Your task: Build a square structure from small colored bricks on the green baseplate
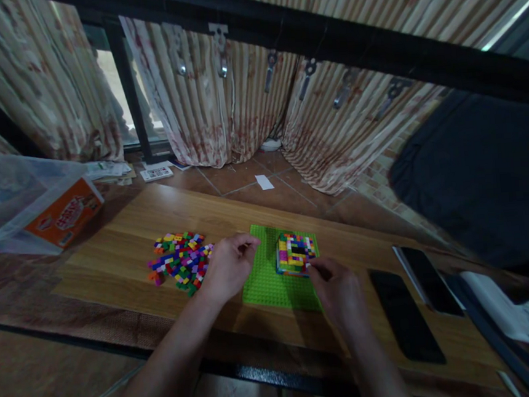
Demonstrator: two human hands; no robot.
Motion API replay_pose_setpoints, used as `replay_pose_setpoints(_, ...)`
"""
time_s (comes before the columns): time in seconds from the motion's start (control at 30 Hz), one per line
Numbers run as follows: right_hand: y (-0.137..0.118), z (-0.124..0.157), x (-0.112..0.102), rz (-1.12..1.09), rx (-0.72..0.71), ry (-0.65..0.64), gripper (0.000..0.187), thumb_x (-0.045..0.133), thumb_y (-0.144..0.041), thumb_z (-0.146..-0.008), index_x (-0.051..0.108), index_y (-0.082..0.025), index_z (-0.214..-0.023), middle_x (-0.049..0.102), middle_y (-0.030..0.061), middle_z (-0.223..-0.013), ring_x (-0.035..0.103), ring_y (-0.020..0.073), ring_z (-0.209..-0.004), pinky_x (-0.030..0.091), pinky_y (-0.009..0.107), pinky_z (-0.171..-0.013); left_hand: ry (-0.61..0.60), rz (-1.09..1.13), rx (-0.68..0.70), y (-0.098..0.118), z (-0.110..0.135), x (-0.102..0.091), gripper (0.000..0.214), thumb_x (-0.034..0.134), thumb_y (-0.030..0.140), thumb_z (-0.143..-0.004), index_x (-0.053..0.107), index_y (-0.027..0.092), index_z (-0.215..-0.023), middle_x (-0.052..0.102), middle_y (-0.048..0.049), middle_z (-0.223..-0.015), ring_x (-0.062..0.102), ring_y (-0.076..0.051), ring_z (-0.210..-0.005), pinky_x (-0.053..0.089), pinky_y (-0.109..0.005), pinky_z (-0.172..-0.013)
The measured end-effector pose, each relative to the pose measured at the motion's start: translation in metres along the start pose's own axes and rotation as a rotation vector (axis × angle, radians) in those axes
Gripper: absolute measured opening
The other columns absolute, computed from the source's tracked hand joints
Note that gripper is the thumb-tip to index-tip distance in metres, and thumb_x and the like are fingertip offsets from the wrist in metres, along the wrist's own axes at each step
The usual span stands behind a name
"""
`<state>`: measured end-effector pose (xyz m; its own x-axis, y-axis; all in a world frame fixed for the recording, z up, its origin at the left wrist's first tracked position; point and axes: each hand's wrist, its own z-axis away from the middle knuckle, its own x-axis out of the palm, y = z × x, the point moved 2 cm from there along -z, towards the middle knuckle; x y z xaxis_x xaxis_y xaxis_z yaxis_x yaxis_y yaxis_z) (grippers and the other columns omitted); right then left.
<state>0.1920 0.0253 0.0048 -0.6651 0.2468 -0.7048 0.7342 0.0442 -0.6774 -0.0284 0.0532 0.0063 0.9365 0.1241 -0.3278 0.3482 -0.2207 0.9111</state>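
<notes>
Curtains: striped cloth (232, 102) is hung behind everything, down to the floor.
Table: the wooden top (121, 254) is covered in part by toys and dark slabs.
Tub: a see-through tub (3, 237) is set at the far left, with an orange label (66, 213) stuck on its side.
Mat: a green, bumpy mat (267, 291) is laid between the hands.
Pile: loose bricks (182, 261) of many colors are heaped left of the mat.
Left hand: the hand (228, 268) is held near the mat's left side, fingertips drawn close together (whether a brick is pinched cannot be told).
Right hand: its fingertips are put at the build's near right corner by the hand (341, 292), bent as if pinching; what is gripped cannot be told.
Slabs: two dark slabs (405, 316) are left at the right.
Build: a build (291, 259) of bricks is placed on the mat's right part, with a dark gap seen in its middle.
</notes>
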Motion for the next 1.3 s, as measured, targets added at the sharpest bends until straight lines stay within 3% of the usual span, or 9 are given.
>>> replay_pose_setpoints(0.2, 0.000, -0.003, 0.009, 0.068, -0.051, 0.031, 0.028, 0.050, -0.034, -0.082, 0.073, -0.018, -0.084, 0.075, 0.0102, -0.086, 0.068, 0.0240, -0.074, 0.049, 0.035, -0.071, -0.012, -0.034, 0.008, -0.003, 0.000, 0.000, 0.021, 0.056, 0.024, -0.081, 0.076, 0.021, -0.083, 0.074, -0.0034, -0.077, 0.065, -0.017, -0.064, 0.050, -0.025, -0.058)
replay_pose_setpoints(0.83, 0.007, -0.005, 0.008, -0.089, 0.100, 0.080, 0.030, 0.059, -0.042, -0.077, 0.073, -0.017, -0.087, 0.076, 0.0104, -0.083, 0.070, 0.0246, -0.072, 0.053, 0.035, -0.067, -0.003, -0.132, 0.029, 0.002, 0.001, -0.003, 0.023, 0.054, 0.018, -0.082, 0.076, 0.022, -0.082, 0.074, -0.0029, -0.074, 0.067, -0.018, -0.067, 0.050, -0.026, -0.059)
replay_pose_setpoints(1.07, 0.021, -0.009, 0.016, -0.358, 0.219, 0.076, 0.030, 0.069, -0.043, -0.068, 0.072, -0.016, -0.082, 0.075, 0.0085, -0.076, 0.068, 0.0217, -0.064, 0.054, 0.032, -0.058, -0.003, -0.135, 0.024, 0.003, 0.001, -0.004, 0.022, 0.054, 0.017, -0.082, 0.076, 0.022, -0.081, 0.073, -0.0017, -0.072, 0.066, -0.017, -0.065, 0.049, -0.026, -0.059)
replay_pose_setpoints(1.3, 0.019, -0.015, 0.016, -0.495, 0.320, 0.031, 0.031, 0.076, -0.038, -0.058, 0.072, -0.015, -0.078, 0.072, 0.0054, -0.069, 0.063, 0.0174, -0.055, 0.050, 0.026, -0.046, -0.021, -0.140, 0.037, 0.002, 0.001, -0.007, 0.022, 0.054, 0.016, -0.081, 0.075, 0.021, -0.081, 0.073, -0.0021, -0.074, 0.066, -0.017, -0.067, 0.050, -0.026, -0.062)
